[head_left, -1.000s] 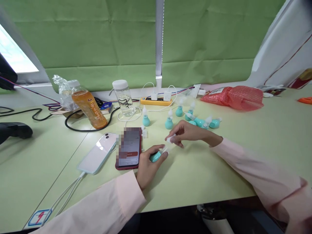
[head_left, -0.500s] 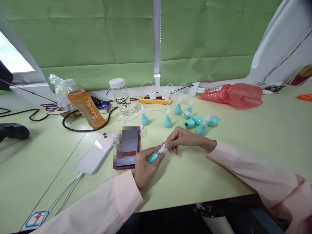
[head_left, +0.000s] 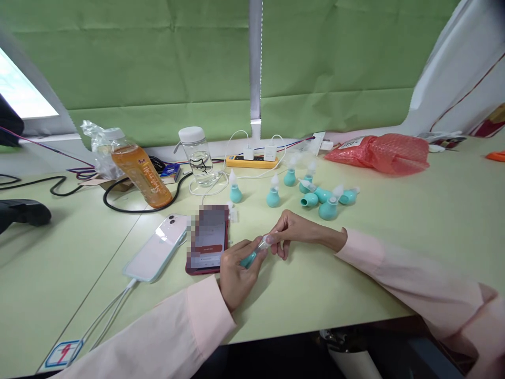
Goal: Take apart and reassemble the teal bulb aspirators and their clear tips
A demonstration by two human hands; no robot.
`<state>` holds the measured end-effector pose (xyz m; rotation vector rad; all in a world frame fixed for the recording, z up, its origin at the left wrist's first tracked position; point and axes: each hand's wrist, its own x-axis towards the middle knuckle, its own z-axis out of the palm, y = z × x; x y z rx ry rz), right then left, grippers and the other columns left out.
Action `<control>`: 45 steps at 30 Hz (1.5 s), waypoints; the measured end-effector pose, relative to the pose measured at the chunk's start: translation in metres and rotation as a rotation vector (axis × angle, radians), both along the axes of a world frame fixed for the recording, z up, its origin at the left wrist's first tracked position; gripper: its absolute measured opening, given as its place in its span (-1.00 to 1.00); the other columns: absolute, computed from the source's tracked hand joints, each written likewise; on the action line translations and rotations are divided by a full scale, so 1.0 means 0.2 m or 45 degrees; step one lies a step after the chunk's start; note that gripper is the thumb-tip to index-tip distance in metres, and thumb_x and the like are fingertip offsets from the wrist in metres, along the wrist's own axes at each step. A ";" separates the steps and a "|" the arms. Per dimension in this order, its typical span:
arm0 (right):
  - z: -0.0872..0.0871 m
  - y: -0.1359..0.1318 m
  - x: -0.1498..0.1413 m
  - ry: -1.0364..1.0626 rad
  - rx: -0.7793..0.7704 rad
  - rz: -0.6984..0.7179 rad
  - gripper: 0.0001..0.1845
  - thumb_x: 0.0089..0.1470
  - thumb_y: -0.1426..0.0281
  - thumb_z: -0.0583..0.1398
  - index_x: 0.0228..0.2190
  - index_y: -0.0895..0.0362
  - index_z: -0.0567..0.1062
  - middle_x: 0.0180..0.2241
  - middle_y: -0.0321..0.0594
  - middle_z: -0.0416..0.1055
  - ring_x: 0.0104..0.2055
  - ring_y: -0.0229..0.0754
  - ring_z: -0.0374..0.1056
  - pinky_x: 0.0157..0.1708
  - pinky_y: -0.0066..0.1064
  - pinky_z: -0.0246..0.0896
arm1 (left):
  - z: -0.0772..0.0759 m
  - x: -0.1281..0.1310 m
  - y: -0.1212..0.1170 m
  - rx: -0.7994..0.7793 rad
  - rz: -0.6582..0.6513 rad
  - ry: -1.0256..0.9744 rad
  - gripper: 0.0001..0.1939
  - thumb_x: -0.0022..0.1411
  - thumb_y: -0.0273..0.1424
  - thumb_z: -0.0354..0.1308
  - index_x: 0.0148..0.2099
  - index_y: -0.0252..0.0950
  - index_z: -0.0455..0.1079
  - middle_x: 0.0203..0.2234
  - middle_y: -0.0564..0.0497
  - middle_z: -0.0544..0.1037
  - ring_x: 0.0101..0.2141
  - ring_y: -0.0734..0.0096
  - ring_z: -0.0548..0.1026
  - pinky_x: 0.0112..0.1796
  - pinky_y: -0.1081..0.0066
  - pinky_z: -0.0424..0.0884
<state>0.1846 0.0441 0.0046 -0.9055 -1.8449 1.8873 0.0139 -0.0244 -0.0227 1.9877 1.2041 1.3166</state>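
Above the front of the desk, my left hand (head_left: 239, 273) is closed round a small bulb nasal aspirator (head_left: 248, 260) with a teal bulb and a clear tube. My right hand (head_left: 290, 232) pinches the white tip (head_left: 264, 241) at the tube's far end, so both hands meet on the same piece; fingers partly cover the tip. Beyond them stand similar teal aspirators, one upright at the left (head_left: 235, 193) and another in the middle (head_left: 273, 197). To the right is a loose group with an open teal bulb (head_left: 309, 200) on its side and an upright aspirator (head_left: 328, 210).
Left of my hands lie a red-cased phone (head_left: 209, 237) and a pale phone (head_left: 158, 250) on a cable. Behind are an orange drink bottle (head_left: 142, 176), a clear water bottle (head_left: 200, 163), a yellow power strip (head_left: 252, 162) and a red bubble-wrap bag (head_left: 381, 152).
My right hand has brought the white tip down onto the clear tube of the aspirator in my left hand. It was apart from the tube a second ago; now they touch.
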 end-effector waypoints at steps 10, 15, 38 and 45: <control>0.11 -0.05 -0.06 0.051 0.367 -0.369 -0.68 -0.31 0.22 0.27 -0.60 0.28 0.47 -0.69 -0.26 0.35 -0.70 -0.35 0.25 -0.68 -0.49 0.21 | 0.02 0.00 0.03 0.041 0.008 -0.091 -0.72 0.07 -0.41 0.09 -0.12 -0.33 0.37 -0.33 -0.04 0.49 -0.31 0.37 0.43 -0.29 0.45 0.31; 0.24 -0.01 -0.04 -0.064 0.929 -0.771 -0.62 -0.20 0.15 0.19 -0.74 0.21 0.34 -0.75 -0.30 0.21 -0.71 -0.38 0.11 -0.70 -0.49 0.04 | 0.01 0.01 0.01 -0.061 -0.043 -0.059 -0.45 0.15 -0.43 -0.02 0.17 -0.21 -0.10 0.07 -0.11 0.13 0.05 0.26 0.12 -0.03 0.26 0.13; 0.13 0.27 -0.17 -0.517 1.483 -0.700 -0.54 0.00 0.40 -0.01 -0.86 0.19 0.09 -0.78 -0.39 -0.10 -0.67 -0.42 -0.20 -0.60 -0.48 -0.23 | 0.03 0.03 -0.01 -0.027 -0.327 0.160 -0.78 0.06 -0.62 -0.09 -0.26 -0.29 0.25 -0.27 -0.06 0.22 -0.24 0.38 0.27 -0.22 0.35 0.25; 0.11 0.28 -0.18 -0.524 1.487 -0.752 -0.53 0.00 0.37 -0.01 -0.86 0.18 0.10 -0.81 -0.39 -0.06 -0.70 -0.42 -0.15 -0.59 -0.48 -0.17 | 0.03 0.03 -0.01 -0.026 -0.319 0.161 -0.77 0.05 -0.61 -0.09 -0.26 -0.27 0.25 -0.27 -0.06 0.23 -0.24 0.36 0.28 -0.23 0.33 0.26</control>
